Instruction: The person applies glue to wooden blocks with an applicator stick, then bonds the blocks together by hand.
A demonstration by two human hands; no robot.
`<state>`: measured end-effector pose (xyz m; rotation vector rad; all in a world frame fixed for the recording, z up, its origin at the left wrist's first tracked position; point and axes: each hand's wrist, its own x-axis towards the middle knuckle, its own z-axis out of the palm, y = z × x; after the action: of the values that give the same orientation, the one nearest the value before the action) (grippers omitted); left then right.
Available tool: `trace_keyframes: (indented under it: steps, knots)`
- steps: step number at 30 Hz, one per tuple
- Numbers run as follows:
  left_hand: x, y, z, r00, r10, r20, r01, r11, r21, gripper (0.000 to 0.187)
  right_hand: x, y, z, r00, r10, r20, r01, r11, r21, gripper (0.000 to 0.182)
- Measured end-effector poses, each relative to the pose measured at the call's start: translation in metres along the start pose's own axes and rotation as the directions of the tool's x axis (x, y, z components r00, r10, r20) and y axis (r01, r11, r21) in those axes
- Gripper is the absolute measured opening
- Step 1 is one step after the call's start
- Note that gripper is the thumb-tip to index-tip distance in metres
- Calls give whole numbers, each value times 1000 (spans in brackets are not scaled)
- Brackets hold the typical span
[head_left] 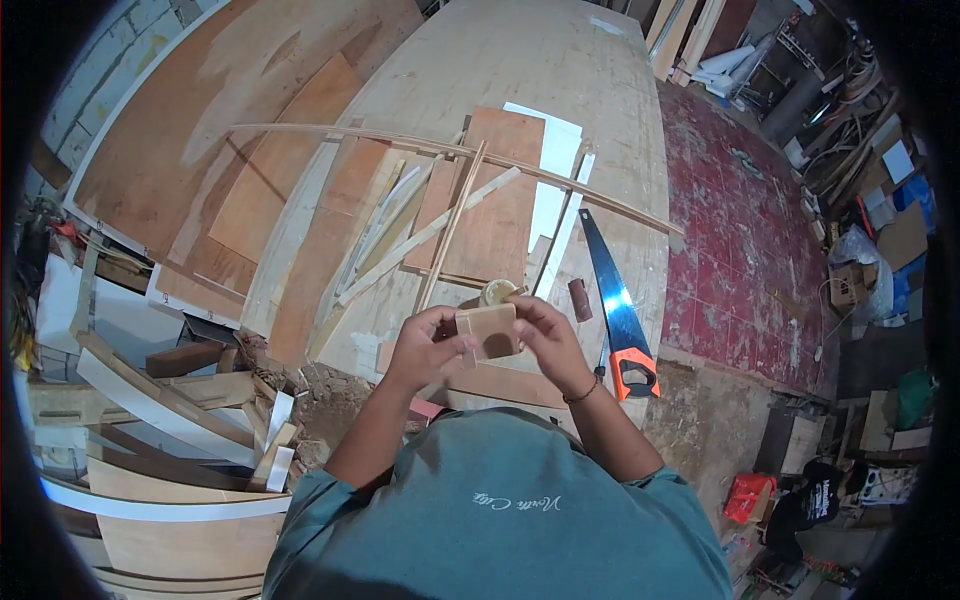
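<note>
Between my two hands is a small tan wooden block, held near the table's front edge. My left hand grips its left side with the thumb across the front. My right hand has its fingers closed on the right side and upper corner. Just behind the block stands a small round container, partly hidden by it. To the right, a dark reddish-brown cylinder-like piece lies on the table, beside a handsaw with an orange and black handle.
Thin wooden strips lie across the worktable, over a brown board and a white sheet. Large plywood panels lean at the left. Curved wood pieces are piled at the lower left.
</note>
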<state>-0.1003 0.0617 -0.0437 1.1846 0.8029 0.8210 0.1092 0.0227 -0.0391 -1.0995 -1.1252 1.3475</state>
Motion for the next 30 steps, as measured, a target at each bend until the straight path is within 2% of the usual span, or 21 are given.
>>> trace_keyframes:
  steps: [1, 3, 6, 8, 10, 11, 16, 19, 21, 24, 28, 30]
  knots:
    - [2, -9, -4, 1000, -2, 0, 2, 1000, 0, 26, 1, 3, 0, 993, -44, -114, 51, 996, 66, 28]
    - [8, -24, -12, 960, -274, -62, 244, 923, -298, 23, 3, 15, -15, 989, -3, -146, 17, 995, 96, 30]
    - [8, -40, -17, 938, -338, -81, 289, 887, -359, 21, 2, 23, -31, 980, 66, -185, -50, 995, 92, 32]
    - [7, -48, -19, 937, -341, -69, 294, 882, -369, 22, -1, 26, -33, 986, 91, -140, -89, 996, 16, 30]
    - [6, -49, -18, 937, -345, -58, 299, 877, -377, 22, -1, 32, -33, 986, 143, -91, -140, 989, 44, 32]
    - [6, -49, -17, 939, -340, -58, 298, 885, -357, 23, 0, 34, -33, 981, 190, -39, -187, 980, 68, 34]
    - [5, -45, -15, 926, -371, -67, 329, 883, -336, 28, 0, 38, -19, 984, 159, 77, -165, 983, 76, 39]
    - [3, -42, -12, 944, -329, -19, 309, 903, -299, 29, 0, 38, -17, 960, 240, 141, -249, 967, 48, 30]
    - [1, -36, -8, 976, -218, -11, 218, 976, -14, 30, 1, 41, -15, 955, 235, 182, -241, 970, 11, 21]
    - [0, -29, -6, 983, -180, -25, 182, 980, 81, 30, 3, 39, -16, 957, 221, 187, -226, 974, 4, 16]
    - [0, -31, -4, 982, -184, -42, 186, 982, 26, 25, 4, 41, -18, 954, 217, 208, -223, 975, 4, 19]
    - [1, -38, -7, 982, -179, -57, 181, 983, 29, 30, 5, 48, -21, 956, 241, 165, -243, 970, -11, 24]
